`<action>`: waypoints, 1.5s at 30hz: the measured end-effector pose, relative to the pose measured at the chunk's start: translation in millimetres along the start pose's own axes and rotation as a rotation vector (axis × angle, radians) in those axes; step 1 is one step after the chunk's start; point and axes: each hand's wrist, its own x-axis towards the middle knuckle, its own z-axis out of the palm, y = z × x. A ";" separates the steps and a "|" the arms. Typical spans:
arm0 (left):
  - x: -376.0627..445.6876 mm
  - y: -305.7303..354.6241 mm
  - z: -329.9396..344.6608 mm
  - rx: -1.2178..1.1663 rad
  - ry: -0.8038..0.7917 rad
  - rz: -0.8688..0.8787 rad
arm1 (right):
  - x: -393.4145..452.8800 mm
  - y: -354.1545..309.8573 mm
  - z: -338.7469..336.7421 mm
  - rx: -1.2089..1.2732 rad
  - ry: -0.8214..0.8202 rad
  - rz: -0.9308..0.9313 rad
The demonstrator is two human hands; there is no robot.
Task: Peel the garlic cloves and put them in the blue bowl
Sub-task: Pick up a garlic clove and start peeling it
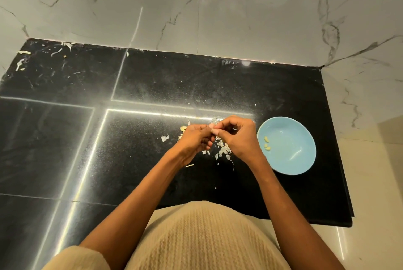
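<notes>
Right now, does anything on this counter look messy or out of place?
Yes. Papery garlic skins are scattered on the black counter beneath both hands, and more scraps lie far off at its back left corner. The blue bowl looks tidy, holding only a few peeled cloves.
</notes>
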 end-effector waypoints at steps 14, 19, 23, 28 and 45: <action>0.5 10.8 7.3 -0.223 0.083 -0.148 | 0.6 1.0 -2.9 -0.094 -0.113 0.056; 1.5 15.0 11.7 -0.292 0.128 -0.163 | -0.9 3.0 1.3 -0.141 -0.053 -0.045; 0.9 13.7 14.3 -0.315 0.133 -0.139 | 0.1 -0.7 -0.9 -0.167 -0.003 -0.091; 1.5 13.9 13.9 -0.284 0.098 -0.066 | -0.3 -3.9 -3.9 -0.152 -0.019 -0.095; -1.4 13.7 15.5 -0.502 0.064 -0.139 | 2.9 -7.4 -9.0 -0.173 -0.032 -0.116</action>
